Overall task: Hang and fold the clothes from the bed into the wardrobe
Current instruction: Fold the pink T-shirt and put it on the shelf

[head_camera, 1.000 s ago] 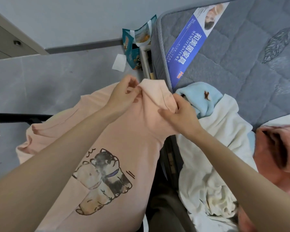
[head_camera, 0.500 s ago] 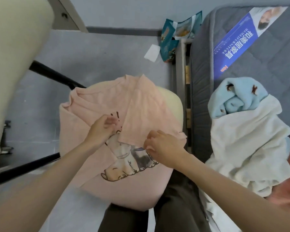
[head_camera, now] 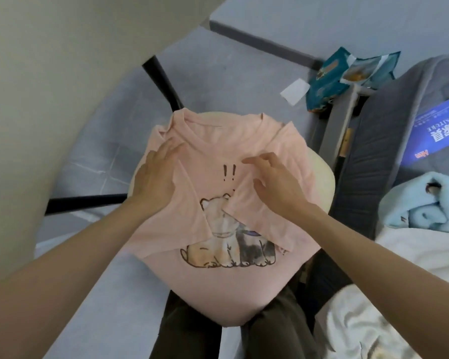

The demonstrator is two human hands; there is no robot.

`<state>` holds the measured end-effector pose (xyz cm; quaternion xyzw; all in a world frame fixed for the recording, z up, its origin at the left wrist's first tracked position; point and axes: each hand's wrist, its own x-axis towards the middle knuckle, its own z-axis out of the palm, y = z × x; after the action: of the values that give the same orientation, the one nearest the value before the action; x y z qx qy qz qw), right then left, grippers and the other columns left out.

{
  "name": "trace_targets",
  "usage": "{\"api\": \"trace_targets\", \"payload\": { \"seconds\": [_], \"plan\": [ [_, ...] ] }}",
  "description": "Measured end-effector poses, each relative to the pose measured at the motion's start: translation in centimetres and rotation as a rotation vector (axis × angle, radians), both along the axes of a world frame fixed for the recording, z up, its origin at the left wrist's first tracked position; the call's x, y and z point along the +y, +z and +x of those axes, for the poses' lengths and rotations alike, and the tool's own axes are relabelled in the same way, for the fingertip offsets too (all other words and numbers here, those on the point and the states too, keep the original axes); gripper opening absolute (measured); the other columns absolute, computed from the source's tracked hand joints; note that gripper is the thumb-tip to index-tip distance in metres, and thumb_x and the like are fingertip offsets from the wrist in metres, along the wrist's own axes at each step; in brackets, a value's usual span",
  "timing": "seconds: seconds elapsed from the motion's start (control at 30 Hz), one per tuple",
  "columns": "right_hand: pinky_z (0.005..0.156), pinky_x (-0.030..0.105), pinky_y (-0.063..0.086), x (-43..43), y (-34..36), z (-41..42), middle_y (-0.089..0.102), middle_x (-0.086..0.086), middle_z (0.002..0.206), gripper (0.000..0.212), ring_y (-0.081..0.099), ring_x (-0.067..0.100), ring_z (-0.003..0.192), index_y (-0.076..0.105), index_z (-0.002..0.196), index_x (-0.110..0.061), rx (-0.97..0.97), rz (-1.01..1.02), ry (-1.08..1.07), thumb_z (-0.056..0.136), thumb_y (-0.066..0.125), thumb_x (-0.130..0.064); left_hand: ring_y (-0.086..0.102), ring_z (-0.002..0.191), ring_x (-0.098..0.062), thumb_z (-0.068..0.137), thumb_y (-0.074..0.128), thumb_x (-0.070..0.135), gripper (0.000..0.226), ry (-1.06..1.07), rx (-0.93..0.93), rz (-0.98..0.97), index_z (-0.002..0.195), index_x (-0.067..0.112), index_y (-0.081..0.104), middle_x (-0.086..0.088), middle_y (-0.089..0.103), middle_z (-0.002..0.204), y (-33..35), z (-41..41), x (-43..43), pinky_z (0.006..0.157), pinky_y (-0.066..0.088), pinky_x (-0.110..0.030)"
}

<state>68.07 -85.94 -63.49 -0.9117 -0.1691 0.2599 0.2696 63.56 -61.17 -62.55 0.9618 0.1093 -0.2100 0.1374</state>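
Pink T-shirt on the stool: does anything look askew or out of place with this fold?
Slightly. The pink T-shirt overhangs the round stool, so its hem droops off the near edge. The two side folds slant inward unevenly under the left hand and right hand. Nothing looks torn or spilled.

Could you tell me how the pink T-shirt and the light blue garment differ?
The pink T-shirt lies spread on the cream stool, sleeves folded inward; the light blue garment sits bunched on the white cloth. The left hand and right hand rest on the T-shirt; nothing touches the blue garment. The T-shirt bears a large cartoon print; the blue garment only small dark marks. Both are pastel fabric.
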Motion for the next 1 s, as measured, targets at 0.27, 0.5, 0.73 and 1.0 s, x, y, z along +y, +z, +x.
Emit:
{"api": "trace_targets", "payload": {
  "seconds": [0.27,0.5,0.73,1.0],
  "plan": [
    [0.071,0.036,0.050,2.3,-0.7,4.8,0.050,0.000,0.129,0.031,0.057,0.019,0.096,0.063,0.115,-0.018,-0.081,0.063,0.098,0.091,0.049,-0.005,0.037,0.118,-0.030,0.101,0.035,0.017,0.032,-0.081,0.076,0.343,0.128,0.011,0.049,-0.007,0.043,0.134,-0.8,6.5,1.0,0.093,0.031,-0.040],
    [0.091,0.039,0.043,2.2,-1.7,8.2,0.054,0.005,0.126,0.034,0.053,0.026,0.107,0.063,0.117,-0.014,-0.123,-0.063,0.216,0.089,0.048,-0.002,0.029,0.128,-0.029,0.098,0.038,0.021,0.047,0.033,0.261,0.446,0.144,0.015,0.032,-0.010,0.028,0.143,-2.7,7.2,2.2,0.103,0.027,-0.040],
    [0.099,0.034,0.034,-0.5,-1.1,11.9,0.052,0.000,0.130,0.039,0.039,0.025,0.121,0.062,0.106,-0.015,-0.018,-0.126,0.091,0.076,0.050,0.006,0.050,0.116,-0.035,0.085,0.039,-0.007,0.051,0.087,0.030,0.184,0.131,0.015,0.042,-0.012,0.052,0.126,-2.8,7.7,2.4,0.104,0.033,-0.050],
    [0.096,0.044,0.045,0.0,-1.9,13.9,0.045,0.016,0.133,0.091,0.048,0.034,0.116,0.013,0.148,-0.033,0.376,-0.224,-0.089,0.079,0.067,-0.009,0.032,0.137,-0.032,0.085,0.052,0.003,0.081,0.583,0.265,-0.179,0.152,0.017,0.009,-0.009,0.033,0.151,-3.6,8.5,3.7,0.113,0.022,-0.049]
  ]
}}
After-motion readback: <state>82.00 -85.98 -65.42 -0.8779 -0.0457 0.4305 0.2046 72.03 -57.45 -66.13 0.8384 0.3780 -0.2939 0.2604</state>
